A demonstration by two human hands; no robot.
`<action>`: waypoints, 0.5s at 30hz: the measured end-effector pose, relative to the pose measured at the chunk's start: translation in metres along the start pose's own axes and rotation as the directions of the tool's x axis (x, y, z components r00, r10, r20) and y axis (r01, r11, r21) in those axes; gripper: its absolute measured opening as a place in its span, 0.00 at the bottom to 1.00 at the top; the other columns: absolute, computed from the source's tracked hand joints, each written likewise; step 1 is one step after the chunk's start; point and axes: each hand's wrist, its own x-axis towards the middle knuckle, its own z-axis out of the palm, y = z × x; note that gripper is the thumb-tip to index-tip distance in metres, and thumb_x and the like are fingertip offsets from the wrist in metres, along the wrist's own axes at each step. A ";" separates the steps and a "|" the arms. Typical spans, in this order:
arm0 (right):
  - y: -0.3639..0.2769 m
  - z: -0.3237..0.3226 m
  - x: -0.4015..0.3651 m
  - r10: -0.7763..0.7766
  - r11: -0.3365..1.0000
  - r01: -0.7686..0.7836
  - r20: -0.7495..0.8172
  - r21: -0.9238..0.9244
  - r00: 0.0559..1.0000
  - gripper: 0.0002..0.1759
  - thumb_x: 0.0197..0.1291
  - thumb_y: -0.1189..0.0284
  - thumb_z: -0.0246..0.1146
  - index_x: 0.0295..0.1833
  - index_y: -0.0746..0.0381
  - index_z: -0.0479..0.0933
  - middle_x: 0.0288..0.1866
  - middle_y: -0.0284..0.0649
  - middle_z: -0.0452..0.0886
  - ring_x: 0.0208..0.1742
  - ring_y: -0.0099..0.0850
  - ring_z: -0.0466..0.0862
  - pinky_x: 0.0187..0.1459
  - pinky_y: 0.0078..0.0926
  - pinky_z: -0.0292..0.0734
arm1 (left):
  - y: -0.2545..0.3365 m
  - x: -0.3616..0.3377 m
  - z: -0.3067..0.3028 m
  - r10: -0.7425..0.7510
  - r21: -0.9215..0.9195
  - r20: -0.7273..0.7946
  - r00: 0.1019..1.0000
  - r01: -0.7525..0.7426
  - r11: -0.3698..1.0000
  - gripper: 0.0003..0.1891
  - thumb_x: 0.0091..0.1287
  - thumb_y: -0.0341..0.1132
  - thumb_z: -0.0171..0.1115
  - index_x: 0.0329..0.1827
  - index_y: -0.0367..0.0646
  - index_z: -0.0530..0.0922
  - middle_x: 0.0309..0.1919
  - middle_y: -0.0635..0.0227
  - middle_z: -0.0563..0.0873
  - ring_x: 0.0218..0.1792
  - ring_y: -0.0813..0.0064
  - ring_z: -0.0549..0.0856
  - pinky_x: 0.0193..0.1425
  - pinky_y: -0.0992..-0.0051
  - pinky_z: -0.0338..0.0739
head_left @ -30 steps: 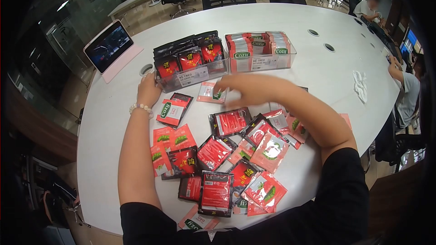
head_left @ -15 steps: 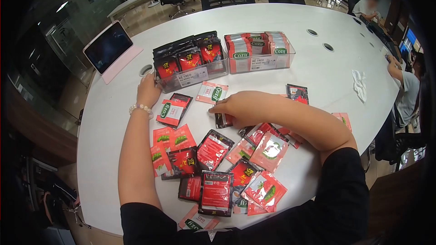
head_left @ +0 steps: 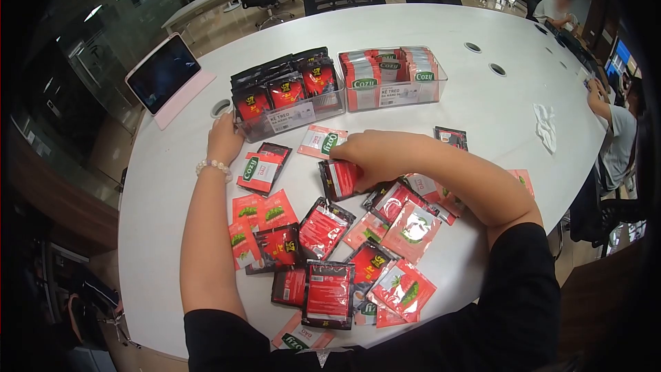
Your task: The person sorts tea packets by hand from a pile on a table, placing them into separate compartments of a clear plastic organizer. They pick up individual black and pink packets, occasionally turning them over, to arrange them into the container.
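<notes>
My left hand (head_left: 226,139) is at the near left corner of a clear plastic bin (head_left: 292,118), its fingers closed against the side. Black-and-red coffee sachets (head_left: 286,89) stand in rows in that bin. My right hand (head_left: 379,157) pinches a black-edged red coffee sachet (head_left: 340,180) over the middle of the table; the fingertips are partly hidden. Just behind it lies a pink Cozy tea sachet (head_left: 318,140). Another Cozy sachet (head_left: 260,173) rests on a black one, nearer my left wrist.
A second clear bin (head_left: 396,95) holds pink Cozy sachets. Mixed tea and coffee sachets (head_left: 329,296) lie loose near my body. A tablet (head_left: 164,72) on a pink cover stands left, a crumpled white tissue (head_left: 544,128) lies right. Two people sit at the right edge.
My right hand has shifted slightly, and more of the coffee sachet in it shows, tilted up with its red face visible. My left hand stays at the bin.
</notes>
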 end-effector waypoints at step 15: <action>0.058 -0.065 -0.028 0.091 0.735 0.374 -0.629 0.565 0.772 0.08 0.62 0.68 0.61 0.40 0.63 0.75 0.32 0.33 0.81 0.34 0.19 0.76 0.37 0.20 0.70 | -0.011 0.004 0.009 0.106 0.030 -0.044 0.993 -0.105 0.994 0.14 0.57 0.31 0.63 0.47 0.42 0.77 0.39 0.59 0.80 0.46 0.55 0.78 0.51 0.58 0.73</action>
